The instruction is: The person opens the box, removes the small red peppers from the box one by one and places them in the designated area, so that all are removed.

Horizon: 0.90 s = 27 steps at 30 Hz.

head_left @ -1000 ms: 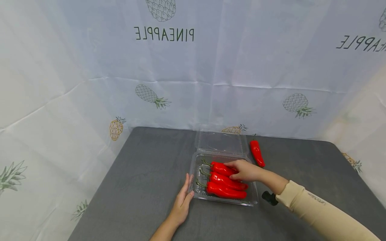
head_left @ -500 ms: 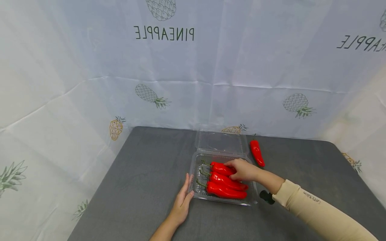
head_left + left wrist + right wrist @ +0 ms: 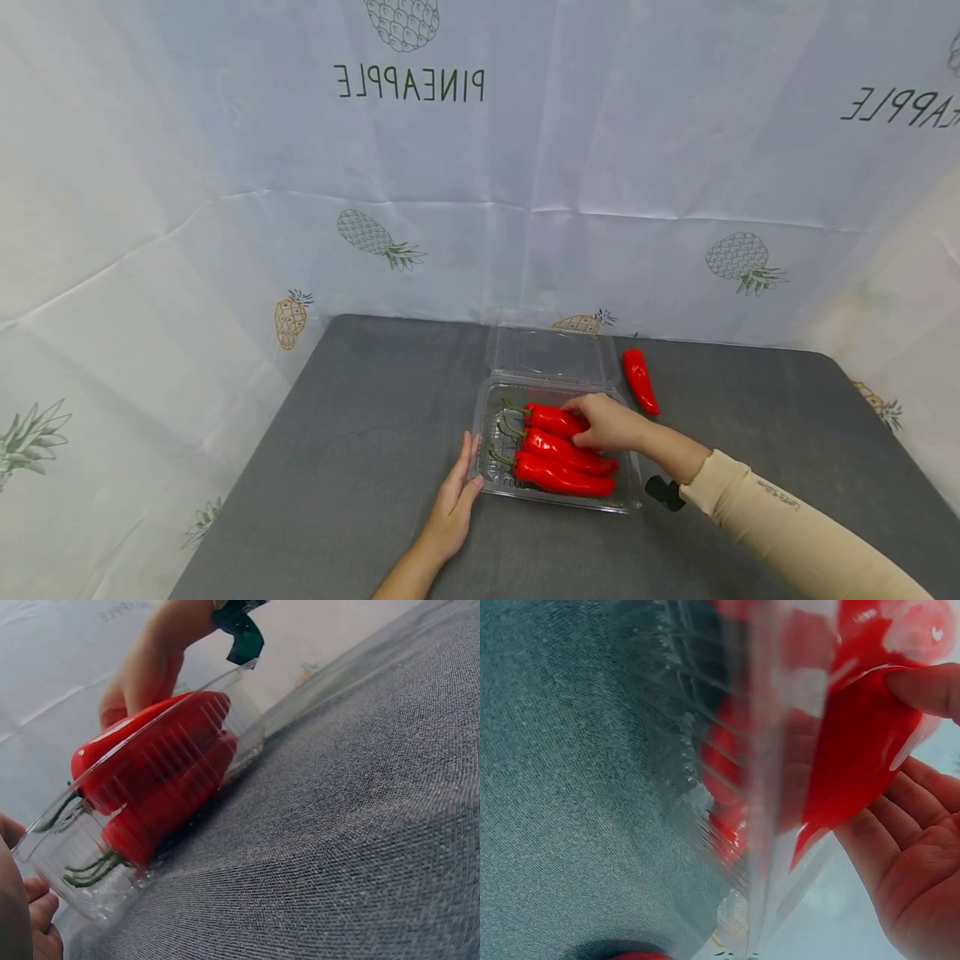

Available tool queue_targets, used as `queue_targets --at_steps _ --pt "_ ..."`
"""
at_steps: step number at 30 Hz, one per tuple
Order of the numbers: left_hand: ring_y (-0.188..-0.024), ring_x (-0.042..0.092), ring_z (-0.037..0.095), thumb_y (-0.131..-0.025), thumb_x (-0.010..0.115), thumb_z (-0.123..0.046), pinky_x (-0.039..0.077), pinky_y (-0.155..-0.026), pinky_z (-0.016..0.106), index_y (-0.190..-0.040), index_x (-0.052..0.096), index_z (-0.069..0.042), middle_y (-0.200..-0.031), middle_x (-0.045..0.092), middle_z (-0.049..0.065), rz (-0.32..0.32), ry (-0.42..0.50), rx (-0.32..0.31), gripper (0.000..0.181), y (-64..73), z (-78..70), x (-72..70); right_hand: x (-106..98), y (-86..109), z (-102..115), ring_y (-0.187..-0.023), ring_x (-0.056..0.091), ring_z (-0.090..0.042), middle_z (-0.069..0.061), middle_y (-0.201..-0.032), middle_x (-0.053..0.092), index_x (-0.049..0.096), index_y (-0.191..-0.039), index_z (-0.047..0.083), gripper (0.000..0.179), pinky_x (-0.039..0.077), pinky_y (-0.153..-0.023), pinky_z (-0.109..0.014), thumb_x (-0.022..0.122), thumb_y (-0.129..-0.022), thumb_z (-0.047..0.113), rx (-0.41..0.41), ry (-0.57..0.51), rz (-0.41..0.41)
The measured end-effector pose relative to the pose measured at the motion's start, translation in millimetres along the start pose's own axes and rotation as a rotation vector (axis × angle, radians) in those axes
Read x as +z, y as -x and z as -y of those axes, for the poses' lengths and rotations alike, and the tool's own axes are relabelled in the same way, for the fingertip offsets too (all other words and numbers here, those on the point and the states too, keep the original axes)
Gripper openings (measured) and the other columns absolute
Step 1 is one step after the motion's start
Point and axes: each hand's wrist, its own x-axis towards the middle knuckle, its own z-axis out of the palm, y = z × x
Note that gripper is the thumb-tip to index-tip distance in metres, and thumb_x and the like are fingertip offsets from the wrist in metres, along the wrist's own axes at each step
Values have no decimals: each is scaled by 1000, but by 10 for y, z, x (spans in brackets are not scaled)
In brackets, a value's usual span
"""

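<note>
A clear plastic clamshell container [image 3: 555, 500] sits on the grey table, holding three long red peppers with green stems. They lie side by side: the back pepper [image 3: 546, 417], the middle pepper [image 3: 558, 450] and the front pepper [image 3: 562, 477]. My right hand [image 3: 609, 423] reaches in from the right and grips the back pepper near its tip, thumb on one side and fingers on the other, as the right wrist view shows. At the container's front left corner, my left hand [image 3: 452, 504] holds the edge, thumb at the corner and fingers along the left side.
The container's lid [image 3: 551, 353] is folded back toward the curtain. Another red pepper [image 3: 641, 382] lies on the table right of the lid. A dark green band [image 3: 246, 637] is at the right wrist. A pineapple-print curtain [image 3: 480, 167] closes off the table's back and sides.
My right forearm and sleeve have shifted slightly left, with the hand still at the back pepper. The left hand, container and peppers keep their places.
</note>
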Motion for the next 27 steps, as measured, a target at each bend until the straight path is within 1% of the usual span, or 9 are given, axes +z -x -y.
queue_targets --at_steps 3,7,9,14,16,20,22,24,27 --pt "-136 19 -8 -95 39 2 13 -105 2 -145 12 8 -147 27 29 -3 4 9 57 0 -8 4 -22 10 -15 -83 61 -17 -15 -102 67 58 -114 -7 40 54 -67 -27 64 -76 3 26 -31 -30" --pt "-136 19 -8 -95 39 3 14 -105 2 -145 12 9 -146 27 31 -6 9 21 57 -3 -12 8 -64 31 -48 -93 62 -26 -18 -107 65 54 -114 -6 39 55 -73 -34 62 -78 6 49 -98 -57" --pt "-135 19 -8 -95 39 3 13 -105 2 -145 12 10 -146 27 31 -6 10 20 57 -3 -12 8 -74 47 -77 -93 62 -25 -17 -105 65 52 -113 -4 38 54 -75 -35 59 -78 7 48 -123 -65" --pt "-135 18 -9 -95 39 1 13 -105 2 -145 12 10 -146 27 30 -2 7 13 57 2 -7 7 -79 94 -144 -78 59 -19 -12 -93 63 43 -114 -2 36 50 -67 -32 51 -81 7 67 -230 -63" --pt "-135 18 -9 -96 39 0 13 -105 2 -145 11 9 -147 26 30 -2 6 12 57 1 -4 7 -90 114 -164 -74 58 -19 -13 -94 62 39 -118 -2 38 48 -65 -32 50 -82 7 82 -286 -55" --pt "-135 17 -9 -95 38 2 12 -105 2 -145 10 10 -146 25 32 2 5 28 57 0 7 7 -132 159 -218 -79 58 -21 -18 -106 58 33 -130 1 49 49 -66 -36 54 -87 13 114 -379 -64" --pt "-135 17 -9 -95 38 2 12 -105 2 -145 10 10 -146 25 32 3 3 32 57 -1 9 8 -156 184 -248 -84 57 -24 -19 -110 56 30 -137 4 58 50 -68 -37 57 -89 22 150 -407 -83" --pt "-135 17 -9 -96 38 2 12 -105 2 -145 10 10 -146 25 32 4 2 33 57 -1 8 8 -182 209 -277 -95 56 -28 -21 -119 53 25 -143 7 66 51 -72 -39 56 -91 33 196 -415 -105" --pt "-135 17 -9 -96 38 1 12 -105 2 -145 11 10 -146 26 31 3 4 29 57 -3 2 9 -218 242 -325 -119 43 -39 -24 -141 35 14 -150 12 74 47 -88 -49 47 -94 46 255 -426 -113"
